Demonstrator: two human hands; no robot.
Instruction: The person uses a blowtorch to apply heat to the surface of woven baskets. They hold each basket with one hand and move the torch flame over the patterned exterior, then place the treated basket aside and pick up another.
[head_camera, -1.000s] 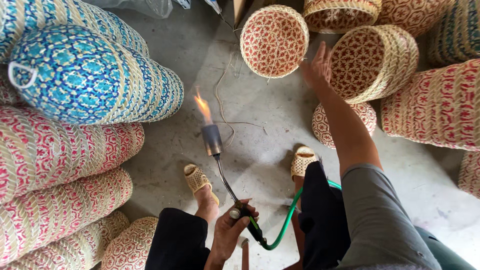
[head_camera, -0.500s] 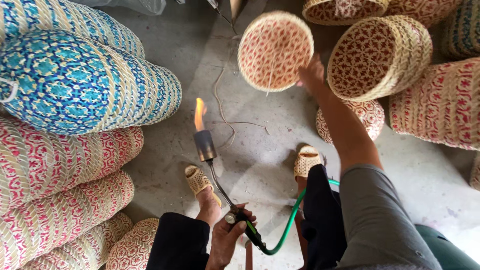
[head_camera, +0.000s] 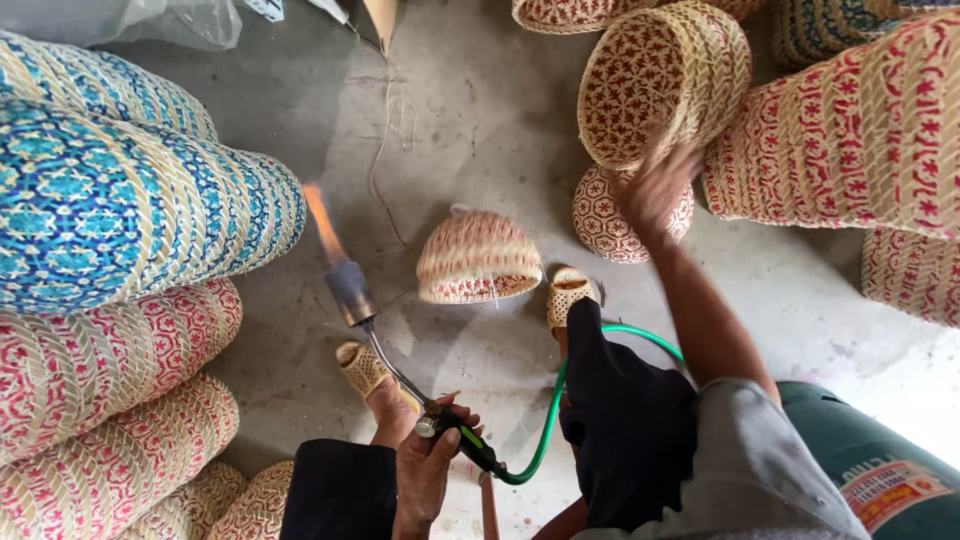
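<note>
The gas torch sits low in the middle, its handle wrapped by the fingers of the left hand, flame burning up and left over the concrete floor. A green hose curls from its handle. The right hand, blurred, reaches a red woven basket; whether its fingers grip cannot be told. A small basket lies between them.

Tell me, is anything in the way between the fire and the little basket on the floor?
Nothing visible is. The flame on the torch in the left hand points up and away, and only bare concrete floor lies between it and the small red basket. The right hand is by other baskets.
</note>
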